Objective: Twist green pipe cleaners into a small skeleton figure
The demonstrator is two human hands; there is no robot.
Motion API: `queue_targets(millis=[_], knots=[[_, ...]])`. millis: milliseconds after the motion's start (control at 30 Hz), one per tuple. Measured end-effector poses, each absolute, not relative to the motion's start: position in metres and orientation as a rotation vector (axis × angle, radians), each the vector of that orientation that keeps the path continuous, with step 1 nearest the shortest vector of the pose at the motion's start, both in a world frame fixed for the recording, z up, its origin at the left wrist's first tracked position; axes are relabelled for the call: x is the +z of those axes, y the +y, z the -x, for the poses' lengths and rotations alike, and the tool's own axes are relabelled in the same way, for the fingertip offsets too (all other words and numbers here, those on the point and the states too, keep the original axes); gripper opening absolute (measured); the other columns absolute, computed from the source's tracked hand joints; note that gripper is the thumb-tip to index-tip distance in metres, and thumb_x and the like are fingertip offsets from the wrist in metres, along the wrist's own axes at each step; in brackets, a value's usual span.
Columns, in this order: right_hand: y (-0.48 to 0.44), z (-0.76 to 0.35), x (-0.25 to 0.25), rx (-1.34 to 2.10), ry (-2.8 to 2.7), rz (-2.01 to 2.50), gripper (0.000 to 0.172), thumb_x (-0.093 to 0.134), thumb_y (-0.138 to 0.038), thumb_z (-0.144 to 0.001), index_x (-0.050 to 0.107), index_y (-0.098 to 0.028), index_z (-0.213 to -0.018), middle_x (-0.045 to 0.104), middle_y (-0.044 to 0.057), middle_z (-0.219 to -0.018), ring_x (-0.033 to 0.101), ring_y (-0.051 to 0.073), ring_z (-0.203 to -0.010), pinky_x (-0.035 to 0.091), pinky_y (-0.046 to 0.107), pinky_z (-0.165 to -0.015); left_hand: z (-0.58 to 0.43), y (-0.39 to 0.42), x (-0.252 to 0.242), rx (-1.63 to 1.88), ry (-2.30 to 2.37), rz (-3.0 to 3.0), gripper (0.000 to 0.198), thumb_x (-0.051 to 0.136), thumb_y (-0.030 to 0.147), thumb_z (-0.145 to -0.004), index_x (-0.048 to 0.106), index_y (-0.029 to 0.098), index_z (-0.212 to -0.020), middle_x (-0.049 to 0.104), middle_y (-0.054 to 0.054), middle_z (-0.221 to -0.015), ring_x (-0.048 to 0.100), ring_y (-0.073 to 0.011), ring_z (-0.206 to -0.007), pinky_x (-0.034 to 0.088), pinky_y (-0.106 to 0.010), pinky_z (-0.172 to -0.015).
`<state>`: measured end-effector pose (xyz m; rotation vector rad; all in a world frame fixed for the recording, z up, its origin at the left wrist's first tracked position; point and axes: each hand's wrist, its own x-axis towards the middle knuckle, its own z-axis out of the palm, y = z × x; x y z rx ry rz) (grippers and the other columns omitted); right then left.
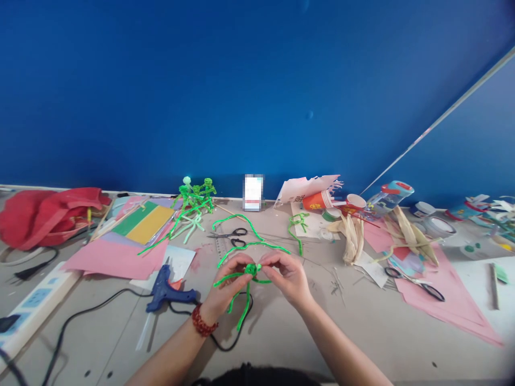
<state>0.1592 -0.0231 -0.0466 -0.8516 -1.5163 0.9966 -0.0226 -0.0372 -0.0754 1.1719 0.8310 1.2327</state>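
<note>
Both hands meet over the table's middle around a green pipe-cleaner coil [251, 268]. My left hand [230, 283], with a red bead bracelet at the wrist, pinches the coil from the left. From the right, my right hand [286, 274] pinches the same coil with its fingers curled. Loose green ends [242, 309] hang down from the coil between the wrists. More green pipe cleaners [250, 240] lie on the table just beyond the hands.
A blue glue gun [169, 292] with a black cord lies left of my hands. Black scissors [231, 235], pipe-cleaner figures [195, 195], coloured paper [132, 236], a red bag [44, 214], paper cups [322, 201], dried husks [350, 236] and a second pair of scissors [416, 283] crowd the table.
</note>
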Motion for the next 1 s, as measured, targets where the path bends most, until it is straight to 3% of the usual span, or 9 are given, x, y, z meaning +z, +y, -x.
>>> queue_targets(millis=[400, 1000], knots=[[-0.031, -0.150, -0.037, 0.539, -1.739, 0.826, 0.013, 0.057, -0.012, -0.086, 0.065, -0.022, -0.085, 0.069, 0.004, -0.078, 0.066, 0.018, -0.076, 0.052, 0.032, -0.070, 0.021, -0.039, -0.072, 1.231, 0.897, -1.154, 0.020, 0.072, 0.030, -0.079, 0.067, 0.020, -0.095, 0.062, -0.005, -0.095, 0.058, -0.0196, -0.091, 0.048, -0.029, -0.079], [-0.033, -0.151, -0.039, 0.134, -2.001, 0.815, 0.023, 0.051, -0.007, -0.086, 0.064, -0.022, -0.098, 0.069, 0.006, -0.082, 0.062, 0.018, -0.074, 0.052, 0.030, -0.066, 0.022, -0.040, -0.070, 1.246, 0.898, -1.259, 0.019, 0.070, 0.030, -0.081, 0.066, 0.020, -0.097, 0.064, -0.004, -0.093, 0.059, -0.0186, -0.088, 0.048, -0.028, -0.076]])
